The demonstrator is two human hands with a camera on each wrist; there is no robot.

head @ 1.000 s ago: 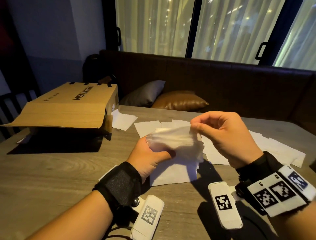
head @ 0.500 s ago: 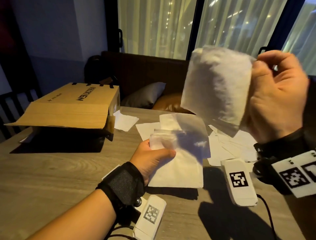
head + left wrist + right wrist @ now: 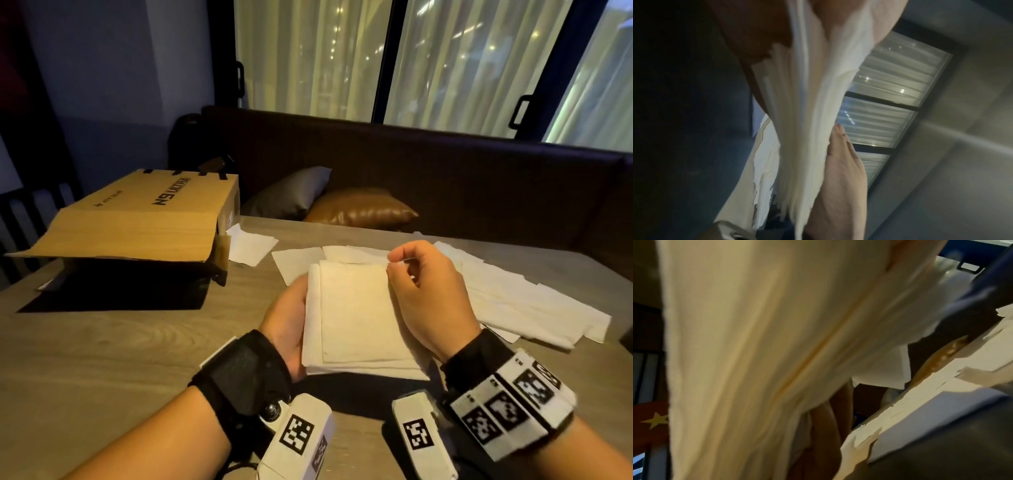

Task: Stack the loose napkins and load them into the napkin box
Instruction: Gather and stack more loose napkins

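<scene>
From the head view my left hand [image 3: 287,329] cradles the napkin stack [image 3: 356,318] above the table [image 3: 102,342]; my right hand [image 3: 428,294] pinches its far right corner. The cardboard box [image 3: 137,219] lies far left, nearer my left hand. Loose napkins [image 3: 513,294] spread right. Left wrist: stack edge-on [image 3: 807,129]. Right wrist: blurred napkins [image 3: 756,353].

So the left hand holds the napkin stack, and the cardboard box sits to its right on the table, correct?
Not quite: the head view shows the cardboard box to the left of the left hand, not the right. The napkin stack is held as you say.
</scene>
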